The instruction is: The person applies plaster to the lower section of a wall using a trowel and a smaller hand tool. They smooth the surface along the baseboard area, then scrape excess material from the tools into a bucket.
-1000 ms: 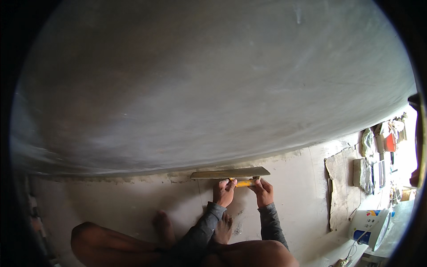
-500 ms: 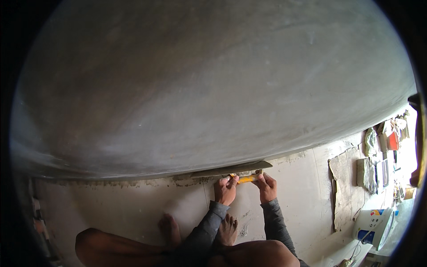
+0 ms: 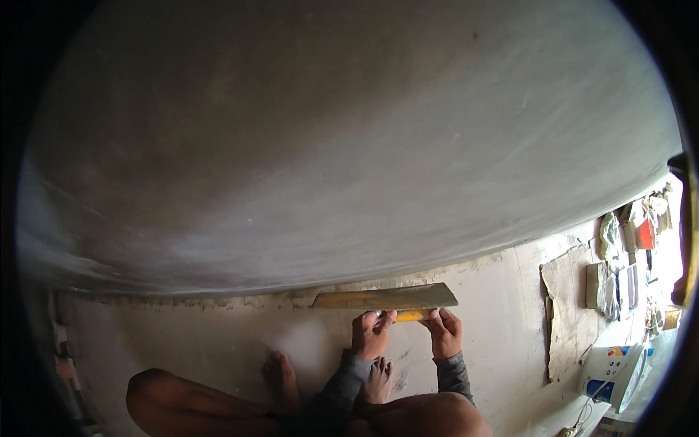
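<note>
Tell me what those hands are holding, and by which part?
A flat-bladed trowel, held by its yellow handle: the left hand grips toward its left end, the right hand toward its right end.

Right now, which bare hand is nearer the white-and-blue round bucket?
The right bare hand, at the right end of the long grey trowel's yellow handle; the left bare hand holds that handle farther left, farther from the bucket.

Broad grey plaster-like wall (image 3: 349,160), smooth with a faint sheen from here, long flat metal-looking trowel blade (image 3: 386,297), dull, yellow plastic-looking handle (image 3: 413,315), matt dark-grey cloth sleeve (image 3: 345,373), rough brown cardboard-like sheet (image 3: 568,313), smooth white plastic bucket (image 3: 604,364).
</note>
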Demonstrator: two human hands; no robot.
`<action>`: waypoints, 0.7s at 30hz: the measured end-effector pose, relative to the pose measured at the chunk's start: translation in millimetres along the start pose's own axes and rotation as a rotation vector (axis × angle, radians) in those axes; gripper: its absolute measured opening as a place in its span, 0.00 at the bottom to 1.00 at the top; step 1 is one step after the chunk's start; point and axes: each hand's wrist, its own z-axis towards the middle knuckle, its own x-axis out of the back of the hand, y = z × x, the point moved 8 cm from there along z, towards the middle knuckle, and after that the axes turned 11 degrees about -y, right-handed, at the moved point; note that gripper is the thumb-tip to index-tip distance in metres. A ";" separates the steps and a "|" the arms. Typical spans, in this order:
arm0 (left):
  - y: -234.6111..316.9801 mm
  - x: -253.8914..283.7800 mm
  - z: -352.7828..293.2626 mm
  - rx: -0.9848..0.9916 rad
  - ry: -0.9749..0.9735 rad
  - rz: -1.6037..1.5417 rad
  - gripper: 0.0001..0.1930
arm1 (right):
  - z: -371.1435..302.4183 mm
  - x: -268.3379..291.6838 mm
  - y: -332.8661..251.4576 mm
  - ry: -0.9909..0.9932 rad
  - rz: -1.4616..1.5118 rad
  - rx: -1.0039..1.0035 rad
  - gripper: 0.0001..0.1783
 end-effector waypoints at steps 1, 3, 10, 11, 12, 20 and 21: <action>-7.2 -0.7 -2.8 -0.011 0.002 -0.086 0.14 | -2.3 0.2 5.4 -0.009 0.004 -0.003 0.16; -26.2 -4.7 -1.1 0.024 -0.010 -0.221 0.13 | -0.6 -0.8 12.7 -0.072 0.002 -0.028 0.15; -81.8 35.7 -56.2 0.128 0.165 -0.537 0.02 | 12.6 43.2 -11.0 0.107 0.091 -0.075 0.19; -83.2 42.6 -67.2 0.121 0.206 -0.541 0.03 | 16.4 46.5 -15.7 0.184 0.084 -0.038 0.20; -85.1 45.9 -76.0 0.148 0.231 -0.507 0.02 | 22.1 36.5 -12.4 0.149 0.142 -0.050 0.19; -86.1 59.9 -106.9 0.230 0.257 -0.444 0.08 | 50.4 -48.1 12.5 0.160 0.274 -0.027 0.29; -86.1 58.0 -106.5 0.224 0.245 -0.490 0.09 | 51.3 -50.4 13.7 0.189 0.289 -0.038 0.29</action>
